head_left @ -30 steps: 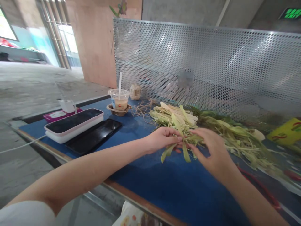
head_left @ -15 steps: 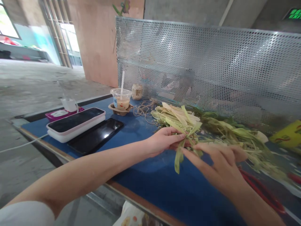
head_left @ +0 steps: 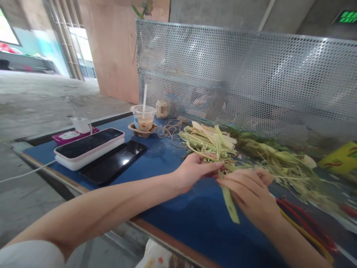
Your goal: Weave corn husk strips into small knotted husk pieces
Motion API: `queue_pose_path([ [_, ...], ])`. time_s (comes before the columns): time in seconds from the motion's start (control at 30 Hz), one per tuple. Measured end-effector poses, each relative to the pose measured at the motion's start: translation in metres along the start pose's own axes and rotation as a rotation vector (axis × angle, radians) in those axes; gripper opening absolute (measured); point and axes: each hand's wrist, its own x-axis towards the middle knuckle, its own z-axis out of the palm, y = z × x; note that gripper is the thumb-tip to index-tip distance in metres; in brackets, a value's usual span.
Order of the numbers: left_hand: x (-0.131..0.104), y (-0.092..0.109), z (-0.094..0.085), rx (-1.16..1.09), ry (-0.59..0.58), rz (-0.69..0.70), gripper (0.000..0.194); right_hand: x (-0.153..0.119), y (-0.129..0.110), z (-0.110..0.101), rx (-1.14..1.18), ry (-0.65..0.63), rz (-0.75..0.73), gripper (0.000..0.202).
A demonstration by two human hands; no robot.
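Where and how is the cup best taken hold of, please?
Probably by the wall of the cup, just under the lid, from the near side. It stands upright with its lower part in the holder, the straw sticks up through the top, and the mesh stands behind.

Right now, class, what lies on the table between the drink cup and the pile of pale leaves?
A tangle of thin brown cord lies between the cup and the leaves, in the head view.
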Motion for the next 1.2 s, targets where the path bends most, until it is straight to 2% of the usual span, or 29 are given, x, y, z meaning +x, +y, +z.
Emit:
queue_pose_path([
  [0.13,0.002,-0.003,-0.003,0.063,0.052,0.028,0.034,0.005,-0.003,-0.003,0.115,0.079,0.121,0.021],
  [0.23,0.004,-0.004,-0.005,0.198,0.013,0.052,0.029,0.008,-0.001,-0.005,0.168,0.185,0.369,0.017],
  [0.33,0.004,-0.003,-0.007,0.407,-0.017,0.139,0.019,0.009,0.001,-0.004,0.297,0.218,0.62,0.01],
  [0.5,0.002,0.001,-0.009,0.57,-0.041,0.237,0.011,0.013,0.002,-0.004,0.407,0.153,0.974,0.014],
  [0.57,0.001,0.0,-0.009,0.577,-0.071,0.248,0.012,0.015,0.002,-0.004,0.499,0.109,1.058,0.019],
  [0.63,0.0,-0.001,-0.009,0.545,-0.092,0.219,0.015,0.016,0.001,-0.002,0.644,0.056,1.081,0.024],
  [0.67,0.0,-0.002,-0.009,0.512,-0.088,0.185,0.018,0.016,0.001,-0.001,0.701,0.029,1.06,0.024],
  [0.73,0.001,-0.002,-0.007,0.419,-0.066,0.104,0.023,0.014,0.0,0.002,0.649,0.036,0.937,0.025],
  [0.83,0.002,0.0,-0.006,0.266,-0.023,-0.039,0.03,0.01,0.004,0.001,0.308,0.202,0.686,0.043],
  [0.9,0.002,0.003,-0.007,0.202,-0.038,-0.129,0.031,0.006,0.008,-0.004,0.012,0.266,0.44,0.043],
  [0.97,0.003,0.004,-0.009,0.16,-0.087,-0.195,0.028,0.002,0.013,-0.012,-0.268,0.225,0.128,0.036],
  [1.03,0.003,0.005,-0.011,0.122,-0.133,-0.227,0.026,-0.001,0.016,-0.02,-0.391,0.116,-0.109,0.032],
  [1.1,0.003,0.004,-0.013,0.107,-0.147,-0.246,0.025,-0.003,0.018,-0.025,-0.376,-0.015,-0.222,0.031],
  [1.2,0.004,0.002,-0.013,0.155,-0.126,-0.247,0.025,-0.004,0.016,-0.027,-0.249,-0.107,-0.183,0.029],
])
